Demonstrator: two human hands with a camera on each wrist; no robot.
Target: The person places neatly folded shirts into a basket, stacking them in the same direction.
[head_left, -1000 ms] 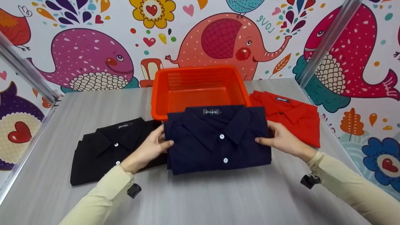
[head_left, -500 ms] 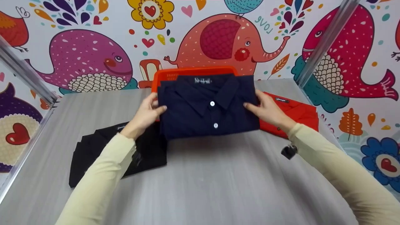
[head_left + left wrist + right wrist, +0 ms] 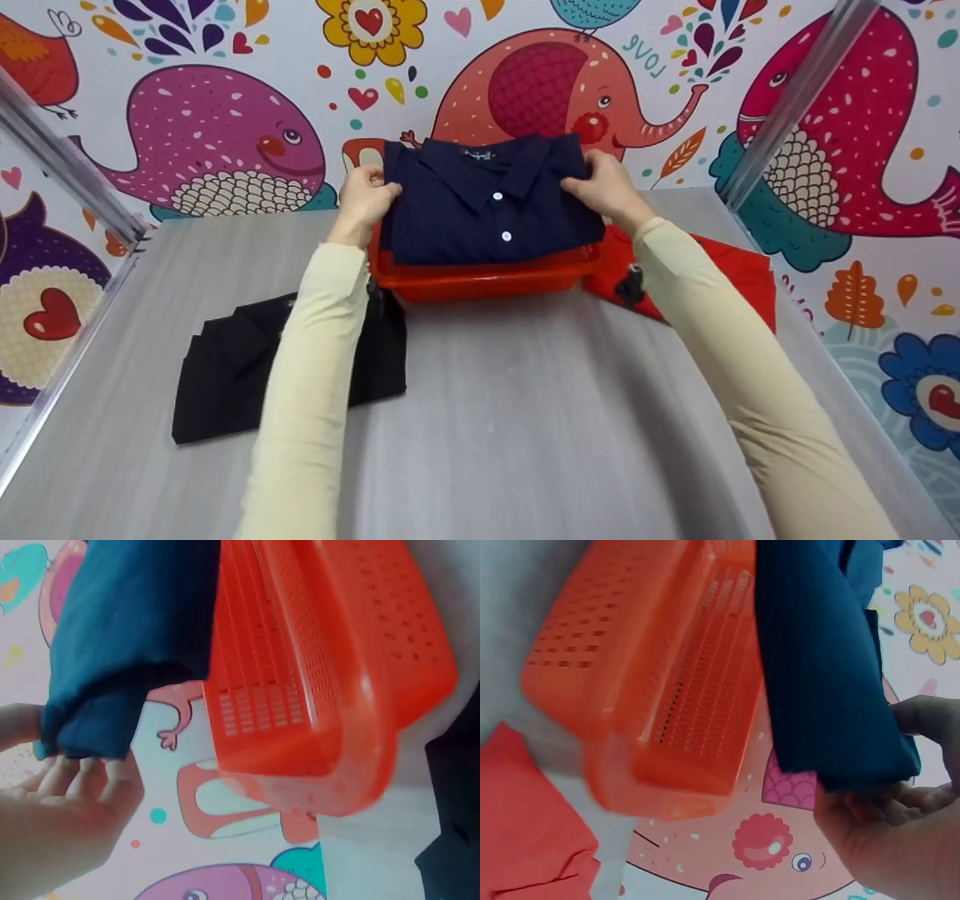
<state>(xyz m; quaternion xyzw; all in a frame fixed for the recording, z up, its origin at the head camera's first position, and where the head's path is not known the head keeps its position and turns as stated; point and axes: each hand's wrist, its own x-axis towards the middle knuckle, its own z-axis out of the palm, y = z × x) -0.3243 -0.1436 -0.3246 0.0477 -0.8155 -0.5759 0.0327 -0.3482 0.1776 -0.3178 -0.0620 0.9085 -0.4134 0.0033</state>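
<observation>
While curled fingers of both the left hand (image 3: 365,196) and right hand (image 3: 604,187) pinch it, the navy shirt (image 3: 487,202) hangs over the orange basket (image 3: 487,279).

Matt cloth shirt (image 3: 480,206) (glossy perforated plastic basket (image 3: 487,279))

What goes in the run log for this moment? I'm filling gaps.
left hand: grips navy shirt | right hand: grips it | shirt above orange basket | black shirt, red shirt on table

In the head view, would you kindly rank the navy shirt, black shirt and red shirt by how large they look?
1. navy shirt, held by both hands
2. black shirt, part hidden by a sleeve
3. red shirt, mostly hidden, so true size is unsure
</observation>
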